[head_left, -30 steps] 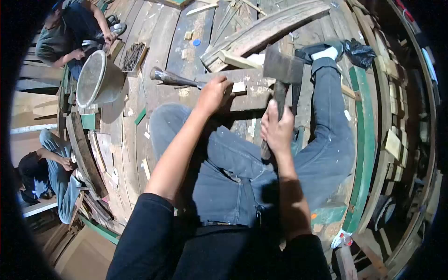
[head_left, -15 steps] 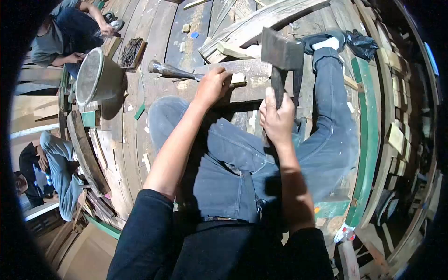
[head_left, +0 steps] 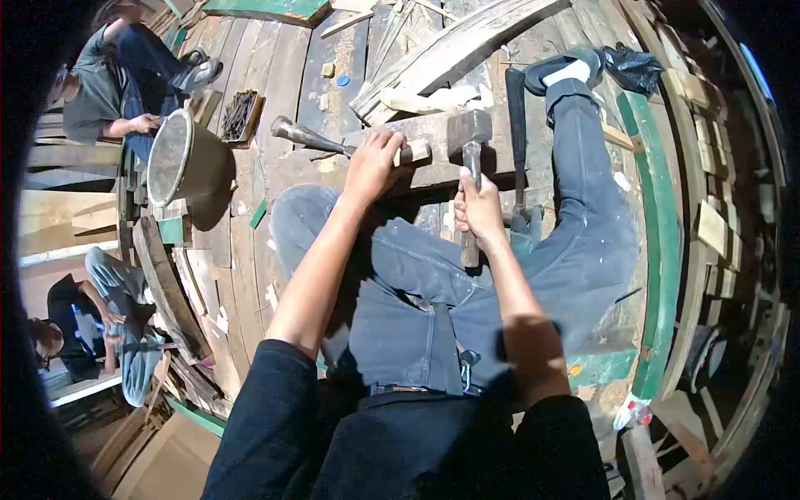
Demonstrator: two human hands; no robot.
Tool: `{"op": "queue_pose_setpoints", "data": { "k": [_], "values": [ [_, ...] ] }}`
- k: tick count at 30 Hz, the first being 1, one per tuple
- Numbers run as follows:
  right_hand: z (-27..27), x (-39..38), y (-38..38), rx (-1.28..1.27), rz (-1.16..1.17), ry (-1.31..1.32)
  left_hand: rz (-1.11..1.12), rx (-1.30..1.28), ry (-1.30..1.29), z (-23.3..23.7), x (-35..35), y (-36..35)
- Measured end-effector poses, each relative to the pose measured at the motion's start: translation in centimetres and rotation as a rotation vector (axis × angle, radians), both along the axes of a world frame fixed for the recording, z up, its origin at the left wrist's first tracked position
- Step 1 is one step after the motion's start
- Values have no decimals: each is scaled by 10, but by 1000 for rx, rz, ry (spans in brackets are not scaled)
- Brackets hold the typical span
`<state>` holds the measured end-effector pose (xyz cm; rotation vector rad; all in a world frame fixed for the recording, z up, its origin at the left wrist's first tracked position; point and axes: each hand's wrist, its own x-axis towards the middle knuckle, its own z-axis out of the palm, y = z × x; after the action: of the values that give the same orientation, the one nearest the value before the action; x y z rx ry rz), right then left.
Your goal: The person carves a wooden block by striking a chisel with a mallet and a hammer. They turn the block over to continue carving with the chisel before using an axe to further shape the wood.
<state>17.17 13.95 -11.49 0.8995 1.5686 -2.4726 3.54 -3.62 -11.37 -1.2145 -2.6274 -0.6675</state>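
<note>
From here I see a black tee [head_left: 392, 454], 2 short sleeves [head_left: 265, 400] ending near the elbows. Faded blue-grey jeans [head_left: 408, 268], pale specks, 1 visible cuff [head_left: 569, 88] turned up. Dark belt [head_left: 402, 388]; small metallic bit [head_left: 469, 360] near the fly, can't ID. White sock [head_left: 565, 73], dark shoe [head_left: 594, 60].

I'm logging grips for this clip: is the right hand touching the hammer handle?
Touching. The head view shows the right hand closed around the hammer handle, which shows above and below it.
</note>
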Motion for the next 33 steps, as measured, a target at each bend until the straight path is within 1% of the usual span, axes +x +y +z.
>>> {"op": "queue_pose_setpoints", "data": {
  "k": [3, 4, 6, 8, 11, 12, 14, 16, 18, 19, 20, 21, 22, 25, 26, 29, 30, 31, 33],
  "values": [
    [5, -1, 2, 4, -1, 13, -30, -48, -18, 8, 7, -4],
    [6, -1, 3, 4, 2, 13, -48, -158, -112, 6, 5, -8],
    [4, 0, 2, 24, 13, 12, -4, -74, -142, -3, 7, -10],
    [2, 1, 0, 34, 28, 20, 13, 19, -145, 1, 9, -7],
    [5, 4, -1, 46, 49, 55, 8, 60, -163, -8, 1, -5],
    [7, 7, -2, 58, 62, 71, 39, -1, -180, -11, 0, -6],
    [21, 10, -5, 41, 82, 48, 13, -73, -52, -3, 1, -4],
    [17, 10, -8, 38, 134, -6, -29, -111, 129, -3, -3, -6],
    [7, 8, -9, 17, 190, -53, -26, -160, 79, -7, -6, -8],
    [9, 8, -9, 70, 167, -42, -29, -185, 54, -4, -7, -5],
    [13, 9, -10, 123, 145, -31, 1, -232, -32, 6, -1, -1],
    [16, 9, -11, 176, 128, -20, -11, -173, 35, -2, -4, -3],
    [23, 9, -12, 159, 89, 24, -14, -173, 17, -1, -5, -2],
    [38, 3, -11, 209, 5, 249, -16, -152, 28, -3, -5, -4],
    [48, 3, -12, 206, 8, 235, -26, -141, 49, -4, -6, -4],
    [16, -3, -22, 268, 22, 178, -40, -146, 17, -3, -9, -4],
    [6, -2, -20, 286, 118, 106, -66, -151, -4, -1, -10, -4],
    [10, -1, -17, 262, 218, -20, -54, -182, -10, 0, -10, -4],
    [18, 6, -14, 138, 147, 2, -38, -246, -21, -2, -12, -2]
  ]
}}
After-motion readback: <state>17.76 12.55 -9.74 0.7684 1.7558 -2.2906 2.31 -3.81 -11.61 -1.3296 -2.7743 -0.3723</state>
